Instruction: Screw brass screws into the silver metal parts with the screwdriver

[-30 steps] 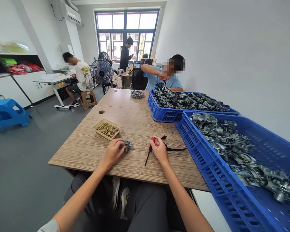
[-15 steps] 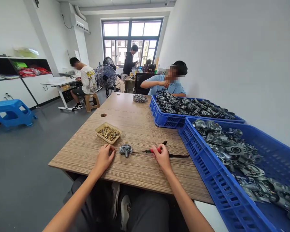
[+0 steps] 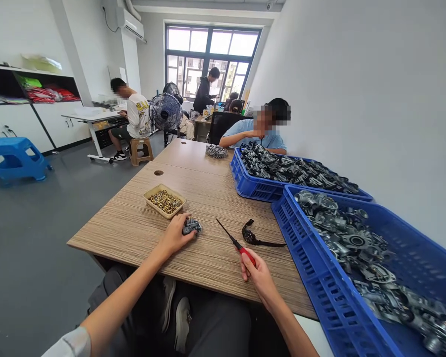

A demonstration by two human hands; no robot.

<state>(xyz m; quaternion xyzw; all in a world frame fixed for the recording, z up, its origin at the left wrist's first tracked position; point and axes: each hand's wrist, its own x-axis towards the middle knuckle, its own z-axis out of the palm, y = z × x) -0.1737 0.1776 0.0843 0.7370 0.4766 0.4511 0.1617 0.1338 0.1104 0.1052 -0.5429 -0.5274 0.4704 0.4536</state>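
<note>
My left hand [image 3: 176,234] is closed around a small grey metal carburetor body [image 3: 192,226], its thumb in front and fingers behind. Brass-coloured screws stand up from the top of that part. In my right hand [image 3: 255,270] is a screwdriver [image 3: 236,243] with a red and black handle; its dark shaft points up and left, apart from the metal part. Just beyond the left hand sits a cream tray [image 3: 147,200] holding many brass screws [image 3: 166,202]. A black wristwatch [image 3: 250,236] lies on the table right of the screwdriver.
On the right, a blue crate [image 3: 305,258] holds metal castings [image 3: 357,240]. Behind it another blue crate [image 3: 258,187] is heaped with dark metal parts. A co-worker [image 3: 241,130] sits at the far end, near a bag of small parts [image 3: 216,151]. The wooden table [image 3: 134,223] has a round hole.
My left hand has moved right and taken hold of the carburetor body. The screwdriver has come away from it, drawn back toward me with its tip now pointing up and left.
</note>
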